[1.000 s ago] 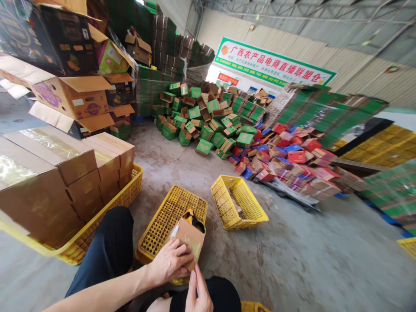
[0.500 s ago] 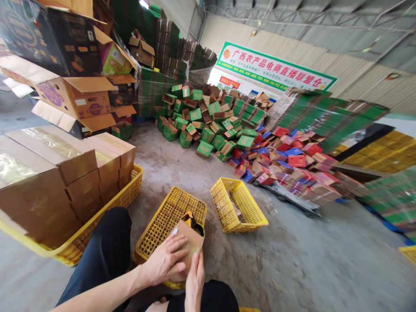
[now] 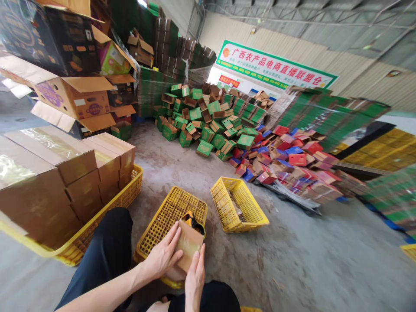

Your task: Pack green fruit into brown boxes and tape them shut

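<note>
A small brown cardboard box (image 3: 189, 241) with a shiny strip of tape across its top is between my hands, over an upturned yellow plastic crate (image 3: 162, 216). My left hand (image 3: 165, 255) lies along the box's left edge, fingers stretched forward and thumb on the top. On the opposite side, my right hand (image 3: 196, 272) grips the near right edge. Just behind the box, partly hidden by it, is an orange and black tape dispenser (image 3: 192, 218). The undersides of both hands cannot be seen.
To my left, a yellow crate (image 3: 138, 182) holds several taped cardboard boxes (image 3: 86, 186). Another yellow basket (image 3: 238, 203) stands ahead on the right. Farther off lie heaps of green boxes (image 3: 204, 148) and red and blue boxes (image 3: 297, 159). Open cartons (image 3: 78, 97) are stacked at the left.
My left hand has slid from the box's top toward its far left edge, uncovering more of the taped top. The right hand stays at the right edge, slightly higher.
</note>
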The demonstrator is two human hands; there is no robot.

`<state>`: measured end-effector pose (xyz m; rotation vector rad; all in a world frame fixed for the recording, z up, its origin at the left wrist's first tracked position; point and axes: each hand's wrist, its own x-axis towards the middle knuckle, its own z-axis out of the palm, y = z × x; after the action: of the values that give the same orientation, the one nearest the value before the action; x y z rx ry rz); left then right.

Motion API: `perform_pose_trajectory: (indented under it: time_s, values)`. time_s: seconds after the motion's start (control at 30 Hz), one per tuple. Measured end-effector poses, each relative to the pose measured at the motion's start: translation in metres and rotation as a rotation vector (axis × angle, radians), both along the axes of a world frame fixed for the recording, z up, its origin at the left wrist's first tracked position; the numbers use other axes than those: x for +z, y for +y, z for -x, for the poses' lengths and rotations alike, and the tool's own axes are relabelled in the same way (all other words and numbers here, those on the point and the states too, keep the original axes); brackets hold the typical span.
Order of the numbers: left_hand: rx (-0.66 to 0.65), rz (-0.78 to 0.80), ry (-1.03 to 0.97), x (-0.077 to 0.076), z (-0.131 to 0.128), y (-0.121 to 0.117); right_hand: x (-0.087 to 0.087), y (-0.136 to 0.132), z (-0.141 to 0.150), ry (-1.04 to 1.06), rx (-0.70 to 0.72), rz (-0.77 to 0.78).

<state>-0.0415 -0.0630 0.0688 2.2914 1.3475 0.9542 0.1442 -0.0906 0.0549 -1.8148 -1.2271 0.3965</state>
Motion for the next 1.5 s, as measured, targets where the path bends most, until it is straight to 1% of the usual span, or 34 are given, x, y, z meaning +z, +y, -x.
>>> perform_pose_trajectory:
  time_s: [0.13, 0.27, 0.43, 0.53, 0.6, 0.77, 0.87, 1.0, 1.13, 1.27, 1.4, 1.5]
  values:
    - [0.034, -0.068, 0.042, -0.002, 0.001, 0.001, 0.008, -0.002, 0.003, -0.044, 0.026, 0.012]
    - [0.025, -0.115, 0.085, -0.002, 0.004, 0.003, 0.010, -0.003, 0.007, -0.178, 0.052, -0.060]
    - [-0.023, -0.151, 0.121, 0.004, 0.005, 0.004, -0.001, -0.001, 0.008, -0.302, 0.049, -0.113]
    - [-0.028, -0.138, 0.126, 0.009, 0.005, 0.002, -0.009, -0.002, 0.006, -0.364, 0.067, -0.120]
    - [-0.032, -0.115, 0.126, 0.012, 0.004, -0.001, -0.011, -0.004, 0.008, -0.421, 0.085, -0.135]
    - [-0.045, -0.073, 0.089, 0.018, 0.004, -0.003, -0.005, -0.010, 0.023, -0.554, 0.185, -0.124]
    - [-0.071, -0.079, 0.072, 0.020, 0.006, -0.001, 0.000, -0.010, 0.031, -0.600, 0.227, -0.103]
    - [-0.087, -0.101, 0.070, 0.023, 0.008, 0.001, 0.002, -0.007, 0.034, -0.628, 0.266, -0.102]
    - [-0.069, -0.106, 0.074, 0.019, 0.009, 0.004, 0.001, -0.005, 0.032, -0.655, 0.283, -0.110]
    - [-0.067, -0.120, 0.056, 0.011, 0.008, 0.006, 0.004, -0.011, 0.033, -0.765, 0.278, -0.040]
    - [-0.042, -0.139, -0.015, 0.006, 0.007, 0.005, 0.013, -0.016, 0.036, -0.884, 0.250, 0.065]
    - [-0.039, -0.152, -0.060, 0.006, 0.009, 0.000, 0.021, -0.016, 0.038, -0.916, 0.256, 0.097]
